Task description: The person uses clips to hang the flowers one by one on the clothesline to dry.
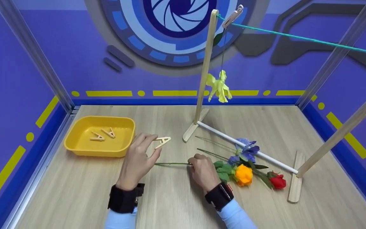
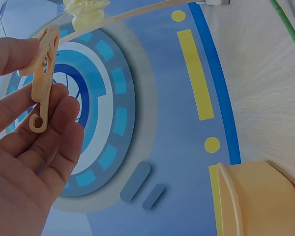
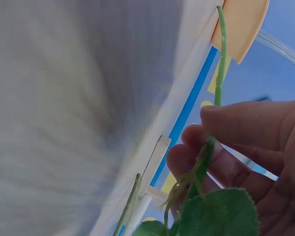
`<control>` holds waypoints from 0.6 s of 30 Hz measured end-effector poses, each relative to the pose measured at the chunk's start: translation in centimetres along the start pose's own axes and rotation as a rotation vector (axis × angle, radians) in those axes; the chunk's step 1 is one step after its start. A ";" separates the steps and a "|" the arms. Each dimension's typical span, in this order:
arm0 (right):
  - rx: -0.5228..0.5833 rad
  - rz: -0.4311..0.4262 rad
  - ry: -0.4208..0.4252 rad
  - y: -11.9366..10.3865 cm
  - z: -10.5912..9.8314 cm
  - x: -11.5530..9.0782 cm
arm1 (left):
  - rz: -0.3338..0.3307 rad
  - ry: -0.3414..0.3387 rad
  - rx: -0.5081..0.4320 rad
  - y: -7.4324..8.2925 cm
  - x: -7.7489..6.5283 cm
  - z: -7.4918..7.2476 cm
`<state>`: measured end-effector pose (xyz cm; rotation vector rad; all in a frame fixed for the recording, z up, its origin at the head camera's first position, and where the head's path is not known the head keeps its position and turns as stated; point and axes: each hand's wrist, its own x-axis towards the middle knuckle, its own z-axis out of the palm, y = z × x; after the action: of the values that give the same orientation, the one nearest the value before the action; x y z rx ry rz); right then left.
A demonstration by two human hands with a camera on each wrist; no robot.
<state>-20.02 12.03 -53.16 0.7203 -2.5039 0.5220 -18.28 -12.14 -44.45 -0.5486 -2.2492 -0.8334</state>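
My left hand (image 1: 137, 160) pinches a pale peach clothespin (image 1: 163, 141) between thumb and fingers, in front of the yellow bin. In the left wrist view the clothespin (image 2: 44, 78) has a hooked end pointing down. My right hand (image 1: 203, 171) pinches the green stem (image 1: 173, 163) of an artificial flower low over the table. Leaves (image 3: 219, 214) hang just below those fingers in the right wrist view. An orange flower (image 1: 243, 175) lies just right of this hand, in line with the stem. Beside it are a purple-blue flower (image 1: 248, 151) and a red rose (image 1: 277, 180).
A wooden stand (image 1: 206, 70) holds up a green line (image 1: 281, 32). A clothespin (image 1: 233, 16) on it carries a yellow flower (image 1: 220, 87) hanging head down. The white crossbar (image 1: 224, 136) runs low behind the flowers. Two more clothespins (image 1: 103, 135) lie in the yellow bin (image 1: 98, 152).
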 end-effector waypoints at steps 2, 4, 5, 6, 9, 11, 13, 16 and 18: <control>0.018 -0.011 0.003 0.1 -0.1 0.0 | -0.003 -0.003 0.001 0.0 0.0 0.0; 0.034 -0.018 0.007 0.2 -0.2 0.0 | -0.007 -0.005 -0.001 0.0 -0.1 0.0; 0.040 -0.020 0.010 0.3 -0.3 0.0 | -0.009 -0.006 0.000 0.0 -0.1 0.0; 0.044 -0.018 0.013 0.4 -0.4 0.1 | -0.009 -0.007 0.001 0.0 -0.1 0.0; 0.038 0.014 0.022 0.5 -0.7 0.1 | -0.012 -0.007 0.001 0.0 -0.1 0.0; 0.030 0.053 0.014 0.5 -0.8 0.1 | -0.011 -0.004 0.003 0.0 -0.1 0.0; 0.026 0.087 -0.008 0.5 -0.7 0.1 | -0.012 -0.003 0.006 0.0 0.0 0.0; 0.030 0.103 -0.052 0.5 -0.6 0.0 | -0.012 -0.004 0.011 -0.1 0.0 0.1; 0.031 0.094 -0.072 0.4 -0.5 0.0 | -0.013 -0.009 0.012 -0.1 0.0 0.1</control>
<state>-20.06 12.57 -52.81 0.6466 -2.6119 0.5784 -18.33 -12.13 -44.53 -0.5337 -2.2663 -0.8255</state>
